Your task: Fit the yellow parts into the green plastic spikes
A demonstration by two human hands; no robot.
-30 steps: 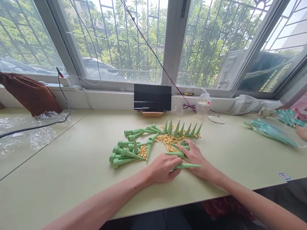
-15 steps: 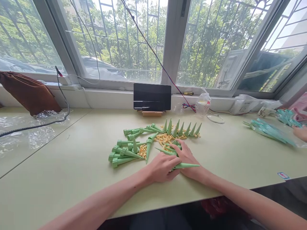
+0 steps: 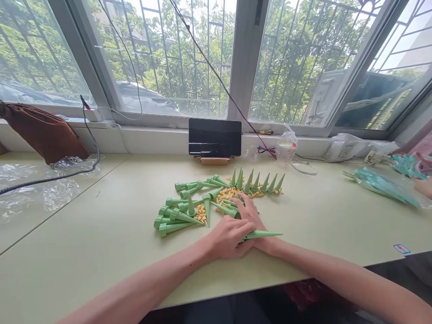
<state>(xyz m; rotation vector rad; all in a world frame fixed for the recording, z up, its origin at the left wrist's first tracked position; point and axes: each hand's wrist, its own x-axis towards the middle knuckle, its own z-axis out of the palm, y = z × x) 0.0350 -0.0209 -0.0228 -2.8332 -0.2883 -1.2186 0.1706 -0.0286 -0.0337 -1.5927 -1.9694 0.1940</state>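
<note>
My left hand (image 3: 232,236) is closed on a green plastic spike (image 3: 265,234), whose thin tip points right across my right wrist. Just beyond it, my right hand (image 3: 249,212) reaches over several green spikes (image 3: 225,209) lying by a heap of small yellow plastic pieces (image 3: 229,193). Its fingers are bent and apart, and its palm side is hidden. To the left lies a group of capped green spikes (image 3: 177,215), with one spike (image 3: 191,206) upright among them. Behind the heap stands a row of upright green spikes (image 3: 249,182).
A black tablet (image 3: 215,137) on a wooden stand is by the window sill. Clear plastic bags and a brown pouch (image 3: 42,132) lie at the left. Teal packages (image 3: 384,185) are at the right, near another person's hand (image 3: 424,186). The table's front edge runs below my forearms.
My right hand has moved a little left, its fingers now over the lying green spikes. My left hand keeps its spike in nearly the same place.
</note>
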